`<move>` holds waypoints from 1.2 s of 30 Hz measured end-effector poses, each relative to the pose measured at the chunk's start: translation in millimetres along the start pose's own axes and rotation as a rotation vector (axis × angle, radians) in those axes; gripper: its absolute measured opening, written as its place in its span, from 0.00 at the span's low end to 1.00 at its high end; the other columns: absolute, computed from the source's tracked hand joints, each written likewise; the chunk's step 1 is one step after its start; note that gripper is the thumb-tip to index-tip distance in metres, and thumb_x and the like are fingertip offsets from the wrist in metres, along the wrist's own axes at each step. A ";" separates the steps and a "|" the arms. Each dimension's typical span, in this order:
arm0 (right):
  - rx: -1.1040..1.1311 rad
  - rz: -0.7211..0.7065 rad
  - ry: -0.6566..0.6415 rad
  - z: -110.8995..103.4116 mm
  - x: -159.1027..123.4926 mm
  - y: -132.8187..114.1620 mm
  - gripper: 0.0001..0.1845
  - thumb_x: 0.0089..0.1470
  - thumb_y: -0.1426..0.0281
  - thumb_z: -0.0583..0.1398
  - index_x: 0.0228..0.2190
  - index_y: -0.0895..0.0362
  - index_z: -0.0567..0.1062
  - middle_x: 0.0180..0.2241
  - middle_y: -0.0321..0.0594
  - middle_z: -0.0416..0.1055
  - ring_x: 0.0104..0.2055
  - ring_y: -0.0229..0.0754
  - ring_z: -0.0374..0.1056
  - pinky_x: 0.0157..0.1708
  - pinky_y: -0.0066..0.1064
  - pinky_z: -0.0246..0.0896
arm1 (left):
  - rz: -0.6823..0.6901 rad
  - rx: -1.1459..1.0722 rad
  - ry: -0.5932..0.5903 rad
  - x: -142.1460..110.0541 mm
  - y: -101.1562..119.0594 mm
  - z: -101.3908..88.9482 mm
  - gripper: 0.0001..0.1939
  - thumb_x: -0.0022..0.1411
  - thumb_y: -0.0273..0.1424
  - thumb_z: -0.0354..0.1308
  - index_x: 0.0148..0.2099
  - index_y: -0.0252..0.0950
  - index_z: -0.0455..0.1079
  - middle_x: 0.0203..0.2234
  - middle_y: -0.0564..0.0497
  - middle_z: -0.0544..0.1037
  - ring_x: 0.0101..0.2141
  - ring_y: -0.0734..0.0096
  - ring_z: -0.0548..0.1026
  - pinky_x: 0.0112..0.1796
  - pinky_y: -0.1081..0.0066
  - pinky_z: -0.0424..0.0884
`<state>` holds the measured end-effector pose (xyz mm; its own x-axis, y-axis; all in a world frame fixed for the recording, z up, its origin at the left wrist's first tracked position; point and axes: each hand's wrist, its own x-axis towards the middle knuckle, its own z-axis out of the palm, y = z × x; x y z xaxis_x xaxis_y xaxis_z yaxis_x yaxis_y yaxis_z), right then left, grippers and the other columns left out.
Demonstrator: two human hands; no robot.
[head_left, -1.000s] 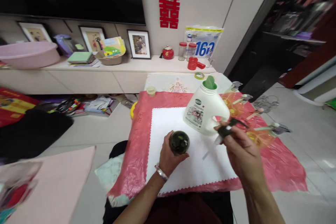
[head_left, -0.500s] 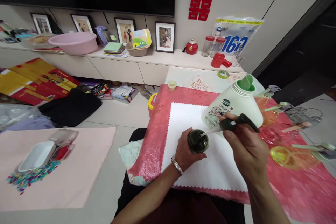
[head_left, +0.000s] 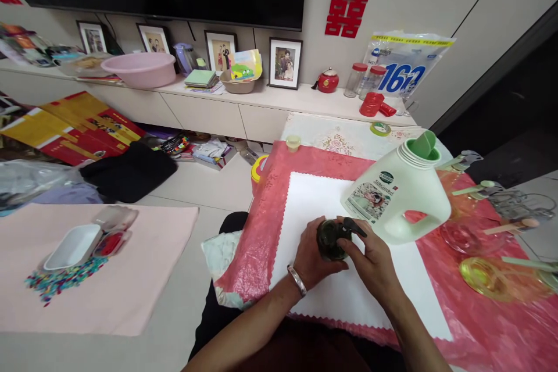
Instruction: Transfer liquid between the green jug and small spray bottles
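My left hand (head_left: 314, 253) is wrapped round a dark green bottle (head_left: 328, 242) held above a white scalloped mat (head_left: 300, 197). On the bottle's mouth sits a black pump head (head_left: 352, 228), and my right hand (head_left: 370, 256) grips it with thumb and fingers. The pump's dip tube is out of sight, inside the bottle. Just beyond my right hand stands a large pale green jug (head_left: 392, 192) with a printed label. A green cap or scoop (head_left: 425, 144) rests in the jug's open mouth.
Several clear coloured vessels with pumps, one a yellow bottle (head_left: 483, 279), lie along the right side of the red table cover (head_left: 257, 261). A roll of tape (head_left: 380, 128) and a small pale cup (head_left: 293, 142) are at the back. Beads (head_left: 65, 279) lie on a pink cloth (head_left: 131, 302) at left.
My right hand has brought the pump left and down onto the bottle, its tube going inside. My left hand still holds the bottle. The view has shifted slightly.
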<state>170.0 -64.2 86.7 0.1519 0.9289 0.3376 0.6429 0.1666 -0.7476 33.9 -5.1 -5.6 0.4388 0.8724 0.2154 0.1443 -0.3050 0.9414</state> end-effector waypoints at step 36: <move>-0.128 -0.109 0.192 15.3 -7.9 6.5 0.12 0.65 0.63 0.58 0.49 0.52 0.69 0.47 0.33 0.67 0.49 0.35 0.63 0.46 0.23 0.62 | -0.011 0.053 0.035 -2.1 0.3 4.4 0.53 0.34 0.37 0.75 0.61 0.40 0.54 0.54 0.42 0.69 0.53 0.47 0.71 0.54 0.46 0.69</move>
<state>161.5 -65.4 70.4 0.2088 0.8259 0.5237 0.7512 0.2075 -0.6266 37.0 -8.7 -6.8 0.4059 0.8884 0.2146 0.1960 -0.3139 0.9290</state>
